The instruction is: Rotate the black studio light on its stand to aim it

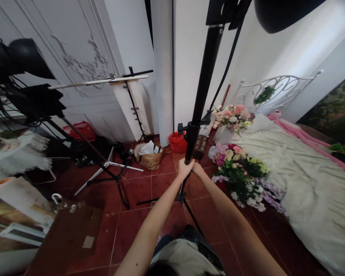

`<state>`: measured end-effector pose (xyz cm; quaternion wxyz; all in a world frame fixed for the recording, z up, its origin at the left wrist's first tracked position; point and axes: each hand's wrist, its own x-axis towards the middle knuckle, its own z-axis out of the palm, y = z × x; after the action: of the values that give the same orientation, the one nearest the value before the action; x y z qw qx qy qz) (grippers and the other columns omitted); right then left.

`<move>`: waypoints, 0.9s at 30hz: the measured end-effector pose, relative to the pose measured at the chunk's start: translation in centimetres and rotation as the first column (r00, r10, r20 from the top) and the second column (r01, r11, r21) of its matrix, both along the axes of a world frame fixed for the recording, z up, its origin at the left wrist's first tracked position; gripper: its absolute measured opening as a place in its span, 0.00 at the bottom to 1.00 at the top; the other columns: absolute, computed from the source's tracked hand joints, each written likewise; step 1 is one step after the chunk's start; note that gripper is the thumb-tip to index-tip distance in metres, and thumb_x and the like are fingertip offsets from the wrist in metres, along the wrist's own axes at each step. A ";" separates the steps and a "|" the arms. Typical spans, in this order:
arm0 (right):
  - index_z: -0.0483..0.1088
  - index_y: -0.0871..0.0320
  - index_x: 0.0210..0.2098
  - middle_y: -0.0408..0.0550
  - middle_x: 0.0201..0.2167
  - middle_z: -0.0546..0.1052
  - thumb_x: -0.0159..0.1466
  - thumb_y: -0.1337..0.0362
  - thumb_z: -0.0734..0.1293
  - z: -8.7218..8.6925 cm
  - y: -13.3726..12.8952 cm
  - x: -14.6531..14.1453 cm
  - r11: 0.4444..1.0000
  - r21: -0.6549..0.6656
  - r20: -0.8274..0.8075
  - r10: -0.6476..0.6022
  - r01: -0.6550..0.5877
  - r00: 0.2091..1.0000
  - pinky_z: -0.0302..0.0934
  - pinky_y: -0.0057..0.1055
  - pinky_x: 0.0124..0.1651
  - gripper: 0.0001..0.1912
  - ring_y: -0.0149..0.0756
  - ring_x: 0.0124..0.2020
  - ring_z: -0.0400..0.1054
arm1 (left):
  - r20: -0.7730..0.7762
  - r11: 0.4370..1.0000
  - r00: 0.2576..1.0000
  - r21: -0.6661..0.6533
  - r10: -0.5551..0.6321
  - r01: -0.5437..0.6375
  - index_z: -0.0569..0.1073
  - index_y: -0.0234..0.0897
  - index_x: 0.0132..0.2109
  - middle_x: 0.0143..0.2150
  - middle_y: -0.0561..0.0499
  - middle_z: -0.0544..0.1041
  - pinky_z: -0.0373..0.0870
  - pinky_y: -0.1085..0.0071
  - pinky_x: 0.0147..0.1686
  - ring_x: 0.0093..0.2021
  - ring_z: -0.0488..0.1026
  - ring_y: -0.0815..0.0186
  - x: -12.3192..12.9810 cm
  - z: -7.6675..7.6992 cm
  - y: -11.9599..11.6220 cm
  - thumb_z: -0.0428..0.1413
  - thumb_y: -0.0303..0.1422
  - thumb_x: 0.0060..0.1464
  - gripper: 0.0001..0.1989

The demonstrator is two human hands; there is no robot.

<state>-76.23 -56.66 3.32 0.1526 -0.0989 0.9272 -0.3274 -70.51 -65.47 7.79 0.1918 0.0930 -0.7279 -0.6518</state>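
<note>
A black light stand point(204, 76) rises in front of me, with a lamp point(284, 11) at its top right and a dark cable running down beside the pole. Both my hands are wrapped round the pole just below its clamp knob. My left hand point(185, 168) is on the left side of it, and my right hand point(197, 168) is close against it on the right. The fingers are partly hidden behind the pole. Below my hands the stand's legs spread over the red tiles.
Artificial flowers point(235, 161) and a bed with a pale cover point(304, 172) are on the right. A basket point(149, 155), a red bag point(178, 142) and a wooden chest point(200, 147) sit ahead. Leftward are another stand point(115, 176) and a cardboard box point(74, 230).
</note>
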 end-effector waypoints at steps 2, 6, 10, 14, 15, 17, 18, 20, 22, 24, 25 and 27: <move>0.70 0.60 0.38 0.55 0.35 0.76 0.66 0.57 0.53 -0.5 0.8 1.2 1.000 0.007 -0.049 -0.029 0.029 0.998 0.61 0.31 0.40 0.19 0.40 0.40 0.71 | -0.013 1.000 1.000 0.014 0.019 -0.019 0.70 0.33 0.24 0.20 0.54 0.67 0.60 0.76 0.24 0.23 0.64 0.72 0.1 0.0 0.2 0.57 0.40 0.44 0.14; 0.68 0.57 0.45 0.53 0.43 0.73 0.65 0.56 0.51 -1.8 2.3 4.2 0.993 -0.114 -0.233 -0.045 0.018 0.971 0.61 0.33 0.45 0.20 0.39 0.44 0.68 | -0.039 0.998 0.998 0.028 0.050 -0.049 0.69 0.32 0.24 0.21 0.54 0.66 0.59 0.77 0.23 0.23 0.62 0.73 0.5 0.3 0.4 0.57 0.40 0.44 0.14; 0.59 0.52 0.58 0.52 0.53 0.67 0.65 0.54 0.52 -2.7 3.8 6.9 0.975 -0.222 -0.324 -0.046 -0.029 0.945 0.63 0.35 0.46 0.24 0.38 0.46 0.67 | -0.009 0.997 0.998 0.049 0.061 -0.060 0.69 0.32 0.24 0.20 0.55 0.65 0.58 0.77 0.22 0.22 0.62 0.73 0.8 0.7 0.5 0.58 0.41 0.43 0.15; 0.55 0.47 0.61 0.49 0.54 0.65 0.65 0.54 0.52 -2.9 5.1 7.8 0.969 -0.238 -0.337 -0.017 -0.067 0.941 0.64 0.34 0.47 0.24 0.37 0.48 0.66 | 0.006 0.996 0.998 0.072 0.057 -0.057 0.70 0.32 0.25 0.18 0.55 0.65 0.59 0.77 0.22 0.21 0.63 0.72 0.9 1.0 0.7 0.58 0.42 0.43 0.15; 0.55 0.47 0.61 0.49 0.54 0.64 0.66 0.54 0.52 -2.9 5.3 7.8 0.967 -0.240 -0.343 -0.004 -0.083 0.939 0.64 0.34 0.47 0.25 0.37 0.50 0.65 | 0.007 0.996 0.999 0.068 0.049 -0.049 0.70 0.32 0.25 0.18 0.55 0.66 0.59 0.76 0.22 0.21 0.63 0.72 0.9 1.0 0.7 0.58 0.42 0.43 0.15; 0.53 0.47 0.62 0.49 0.56 0.63 0.65 0.54 0.53 -2.7 5.7 7.6 0.965 -0.235 -0.352 0.028 -0.118 0.936 0.64 0.33 0.47 0.25 0.37 0.50 0.65 | 0.000 0.997 0.999 0.056 0.045 -0.045 0.70 0.32 0.26 0.18 0.55 0.67 0.60 0.76 0.23 0.21 0.63 0.72 1.0 1.0 0.7 0.58 0.42 0.44 0.15; 0.53 0.46 0.62 0.49 0.56 0.62 0.65 0.54 0.54 -2.6 5.8 7.5 0.965 -0.226 -0.352 0.047 -0.133 0.935 0.65 0.33 0.46 0.25 0.36 0.48 0.67 | -0.006 0.998 0.999 0.052 0.046 -0.046 0.71 0.32 0.26 0.19 0.54 0.67 0.60 0.76 0.23 0.21 0.63 0.72 1.0 1.0 0.7 0.58 0.42 0.44 0.15; 0.55 0.46 0.61 0.49 0.57 0.62 0.65 0.53 0.55 -2.3 6.0 7.1 0.967 -0.202 -0.359 0.077 -0.158 0.930 0.66 0.34 0.44 0.25 0.35 0.43 0.69 | -0.015 0.998 0.999 0.051 0.047 -0.046 0.71 0.32 0.25 0.19 0.54 0.67 0.60 0.76 0.23 0.21 0.63 0.72 0.9 0.9 0.7 0.58 0.42 0.44 0.15; 0.58 0.46 0.59 0.48 0.57 0.62 0.64 0.53 0.56 -2.1 6.1 6.6 0.965 -0.183 -0.385 0.105 -0.188 0.917 0.66 0.34 0.44 0.23 0.35 0.43 0.69 | -0.010 0.997 0.999 0.062 0.041 -0.041 0.70 0.32 0.25 0.19 0.54 0.67 0.59 0.76 0.23 0.21 0.63 0.72 0.9 0.8 0.7 0.58 0.42 0.44 0.15; 0.60 0.47 0.57 0.47 0.57 0.63 0.65 0.54 0.56 -2.1 6.2 6.0 0.956 -0.176 -0.415 0.143 -0.233 0.899 0.64 0.34 0.49 0.22 0.36 0.48 0.67 | 0.004 0.996 1.000 0.079 0.029 -0.029 0.69 0.32 0.24 0.18 0.55 0.66 0.59 0.76 0.22 0.20 0.63 0.73 0.8 0.7 0.6 0.58 0.43 0.43 0.16; 0.60 0.47 0.57 0.46 0.58 0.62 0.65 0.55 0.56 -2.1 6.2 5.8 0.951 -0.177 -0.422 0.160 -0.255 0.892 0.62 0.34 0.52 0.21 0.36 0.51 0.65 | 0.010 0.996 1.000 0.088 0.026 -0.027 0.69 0.33 0.24 0.18 0.55 0.66 0.59 0.76 0.22 0.20 0.63 0.73 0.8 0.6 0.6 0.58 0.43 0.43 0.16; 0.61 0.48 0.57 0.46 0.60 0.60 0.65 0.56 0.56 -2.2 6.3 5.3 0.942 -0.184 -0.419 0.183 -0.281 0.889 0.59 0.35 0.56 0.21 0.36 0.56 0.61 | 0.019 0.994 1.000 0.103 0.022 -0.024 0.68 0.33 0.24 0.17 0.55 0.66 0.58 0.76 0.21 0.20 0.62 0.73 0.7 0.6 0.6 0.59 0.43 0.43 0.16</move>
<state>-70.90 -50.34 1.10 -0.0128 -0.2915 0.8738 -0.3891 -69.79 -64.84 8.38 0.1878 0.1172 -0.6938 -0.6853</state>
